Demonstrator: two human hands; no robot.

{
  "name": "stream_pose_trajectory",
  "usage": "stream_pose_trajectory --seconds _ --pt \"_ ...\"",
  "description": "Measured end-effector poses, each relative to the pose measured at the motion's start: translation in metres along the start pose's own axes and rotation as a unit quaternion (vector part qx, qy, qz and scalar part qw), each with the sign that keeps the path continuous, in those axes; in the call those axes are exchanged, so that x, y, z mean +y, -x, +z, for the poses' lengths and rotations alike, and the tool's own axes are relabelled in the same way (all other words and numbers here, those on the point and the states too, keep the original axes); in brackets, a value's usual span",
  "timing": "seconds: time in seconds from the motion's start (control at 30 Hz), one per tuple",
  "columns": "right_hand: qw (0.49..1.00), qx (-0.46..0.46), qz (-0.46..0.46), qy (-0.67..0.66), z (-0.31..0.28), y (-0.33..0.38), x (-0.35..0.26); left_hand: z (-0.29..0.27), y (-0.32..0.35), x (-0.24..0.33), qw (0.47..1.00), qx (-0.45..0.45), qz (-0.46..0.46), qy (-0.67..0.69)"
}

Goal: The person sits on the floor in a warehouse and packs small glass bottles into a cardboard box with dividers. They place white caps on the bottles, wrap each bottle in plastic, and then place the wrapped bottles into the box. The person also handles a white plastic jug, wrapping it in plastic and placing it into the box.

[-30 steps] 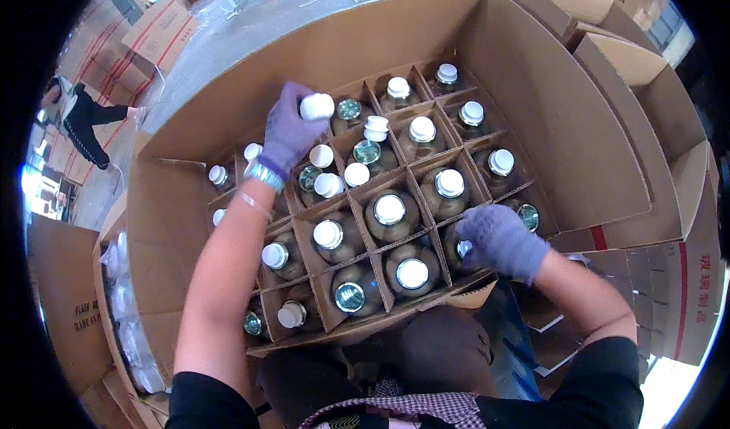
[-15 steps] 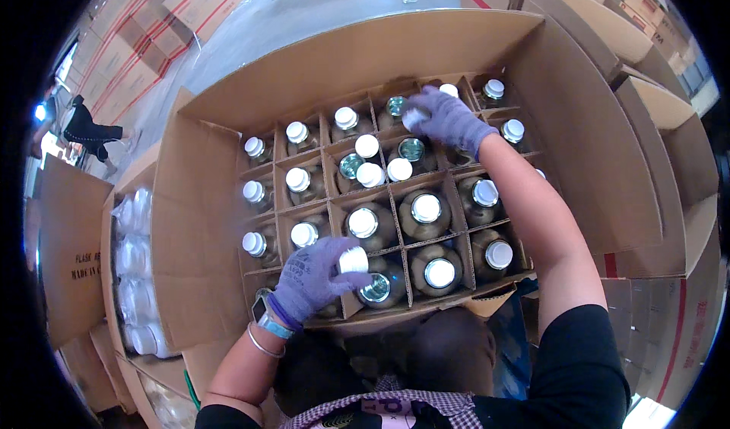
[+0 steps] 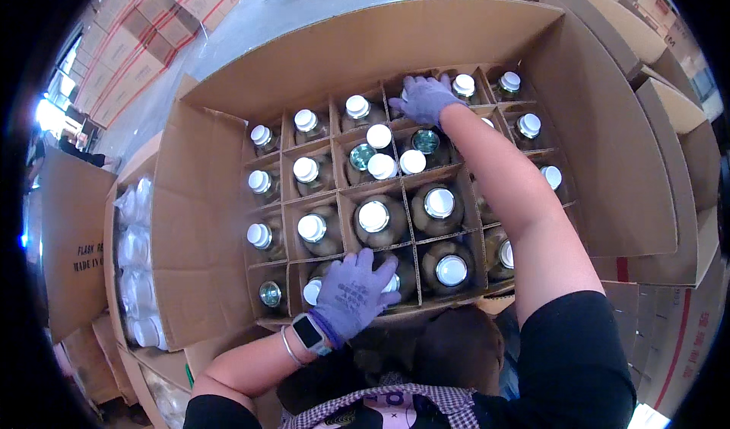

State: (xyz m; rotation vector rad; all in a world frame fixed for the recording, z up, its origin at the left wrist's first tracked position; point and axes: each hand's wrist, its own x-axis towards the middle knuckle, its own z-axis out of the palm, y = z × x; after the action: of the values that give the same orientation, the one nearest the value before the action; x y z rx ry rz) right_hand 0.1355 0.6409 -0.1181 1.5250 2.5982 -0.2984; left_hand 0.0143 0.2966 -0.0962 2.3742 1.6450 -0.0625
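A large carton (image 3: 411, 30) with cardboard dividers holds several glass bottles, most topped by white caps. My left hand (image 3: 353, 296), in a purple-grey glove, lies with spread fingers over a front-row bottle; its white cap (image 3: 391, 284) shows partly beneath them. My right hand (image 3: 426, 100), gloved alike, reaches into a back-row cell, fingers curled around a white cap mostly hidden by the glove. In the second row, loose caps (image 3: 379, 135) lie beside an uncapped bottle (image 3: 362, 156) and another uncapped bottle (image 3: 425, 142). A third uncapped bottle (image 3: 270, 293) stands at the front left.
A carton of plastic-wrapped bottles (image 3: 138, 254) stands on the left. Open empty-looking cartons (image 3: 677, 125) crowd the right side. Stacked boxes (image 3: 129, 56) rise at the far left, beyond a grey floor (image 3: 281, 18). Upright carton flaps surround the bottles.
My left hand has let go of its cap, which now sits on the front-row bottle, and its fingers have spread. My right hand has moved its cap onto the back-row bottle's mouth.
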Motion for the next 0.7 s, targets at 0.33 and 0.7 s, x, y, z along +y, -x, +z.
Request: stream_pose_trajectory --seconds 0.33,0.7 --pt "0.996 0.055 -0.045 -0.052 -0.003 0.107 -0.03 0.009 -0.008 -0.004 0.997 -0.065 0.041 -0.004" --pt "0.962 0.222 -0.094 -0.127 0.022 0.121 0.017 -0.038 -0.137 -0.069 0.976 0.129 -0.144 0.099"
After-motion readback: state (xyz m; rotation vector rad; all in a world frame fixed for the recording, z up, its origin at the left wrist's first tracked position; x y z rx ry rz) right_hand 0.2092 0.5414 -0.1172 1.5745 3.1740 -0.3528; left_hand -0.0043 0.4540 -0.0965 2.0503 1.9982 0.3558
